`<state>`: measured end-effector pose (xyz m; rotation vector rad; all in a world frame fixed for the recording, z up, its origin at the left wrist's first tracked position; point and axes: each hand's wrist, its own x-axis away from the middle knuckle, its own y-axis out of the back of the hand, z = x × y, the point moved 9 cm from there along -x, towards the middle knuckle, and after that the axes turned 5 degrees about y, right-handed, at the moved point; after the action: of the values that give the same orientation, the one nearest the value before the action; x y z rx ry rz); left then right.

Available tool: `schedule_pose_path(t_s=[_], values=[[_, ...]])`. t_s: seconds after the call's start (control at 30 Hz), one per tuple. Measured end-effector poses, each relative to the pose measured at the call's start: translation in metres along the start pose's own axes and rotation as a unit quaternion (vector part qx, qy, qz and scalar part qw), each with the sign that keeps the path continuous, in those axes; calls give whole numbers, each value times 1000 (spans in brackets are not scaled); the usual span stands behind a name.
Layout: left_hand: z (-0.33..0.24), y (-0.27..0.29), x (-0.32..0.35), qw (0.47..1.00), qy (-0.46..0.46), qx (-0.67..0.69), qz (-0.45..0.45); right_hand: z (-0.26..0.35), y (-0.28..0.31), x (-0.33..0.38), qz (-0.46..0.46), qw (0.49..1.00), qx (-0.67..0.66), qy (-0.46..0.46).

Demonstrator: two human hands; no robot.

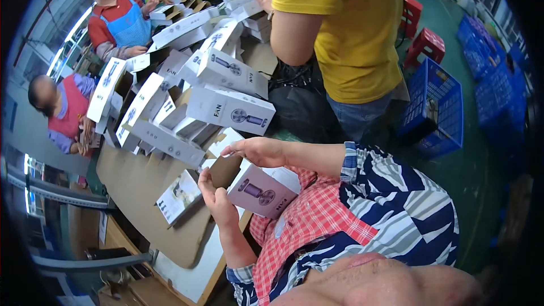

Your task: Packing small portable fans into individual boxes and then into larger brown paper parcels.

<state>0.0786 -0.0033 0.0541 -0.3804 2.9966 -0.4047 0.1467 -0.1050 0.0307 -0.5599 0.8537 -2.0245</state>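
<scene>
A white cardboard fan box (262,190) with a purple fan printed on its side leans against my red checked apron. Its end with the brown inside stands open and faces away from me. My left hand (221,203) grips the near left edge of this open end, fingers stretched up along it. On the other side my right hand (262,152) holds the upper edge, its fingertips at a white flap. Part of the box is hidden behind my hands. Just left of my left hand, another white box (179,197) lies on the brown cardboard sheet (148,192) covering the table.
A heap of white fan boxes (231,110), several with open flaps, fills the table ahead. A person in a yellow shirt (357,34) stands close by. Other people work across the table. Blue crates (433,107) and red stools (426,45) stand on the right.
</scene>
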Motion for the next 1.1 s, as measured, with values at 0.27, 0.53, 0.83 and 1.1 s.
schedule_pose_path(t_s=[0.27,0.53,0.83,1.1], values=[[38,-1,-5,968,180,169,47,10,14,-1,31,943,320,82],[39,-1,-8,962,210,171,34,23,-7,-10,203,789,580,26],[27,18,2,987,138,56,67,25,-39,-14,235,752,614,47],[-54,125,31,936,-223,-12,-271,172,-33,-28,-11,850,429,307]])
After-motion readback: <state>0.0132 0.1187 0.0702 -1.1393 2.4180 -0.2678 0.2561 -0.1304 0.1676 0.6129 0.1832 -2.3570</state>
